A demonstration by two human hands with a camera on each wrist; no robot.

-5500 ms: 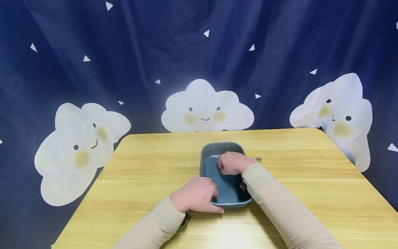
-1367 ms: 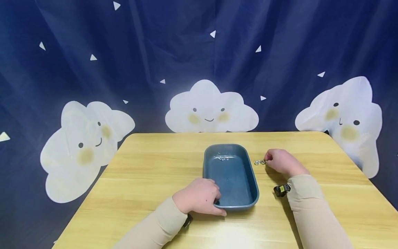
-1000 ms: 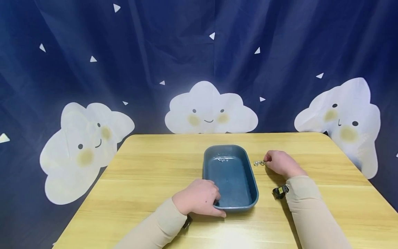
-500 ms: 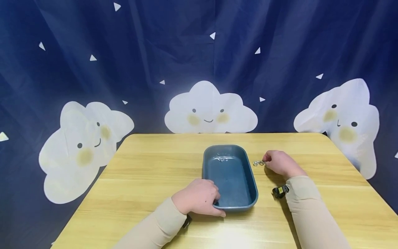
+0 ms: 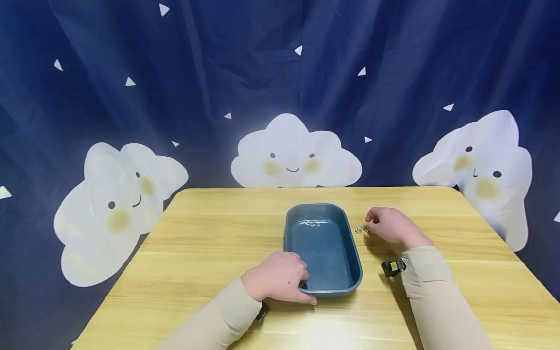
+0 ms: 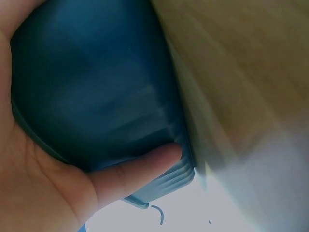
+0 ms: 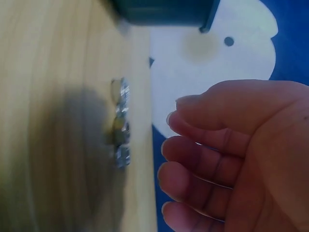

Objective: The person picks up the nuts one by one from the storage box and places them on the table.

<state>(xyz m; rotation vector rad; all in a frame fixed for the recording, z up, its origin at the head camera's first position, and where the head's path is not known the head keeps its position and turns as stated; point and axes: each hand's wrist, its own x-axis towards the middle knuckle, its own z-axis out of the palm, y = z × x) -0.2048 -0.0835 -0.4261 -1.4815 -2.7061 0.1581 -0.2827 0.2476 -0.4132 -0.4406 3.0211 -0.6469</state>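
My left hand (image 5: pixel 276 277) grips the near left corner of a dark blue rectangular tray (image 5: pixel 359 277). Its fingers reach over the rim, and in the left wrist view the thumb (image 6: pixel 140 170) lies along the outer wall. My right hand (image 5: pixel 393 227) hovers just right of the tray over small silvery ring-like pieces (image 5: pixel 359 229) on the table. In the right wrist view its fingers bend loosely with nothing seen between them, apart from the row of shiny pieces (image 7: pixel 121 123). Several similar small pieces (image 5: pixel 312 223) lie at the tray's far end; their exact kind is unclear.
A light wooden table (image 5: pixel 210 228) carries everything. Behind it hangs a dark blue curtain (image 5: pixel 253 63) with white clouds and triangles. A small black wrist camera (image 5: pixel 393 267) sits below the right sleeve cuff.
Earlier my right hand was inside the tray, then at the silvery pieces on the table. Now it has risen slightly and shifted left, its fingers off them. The left hand keeps its grip.
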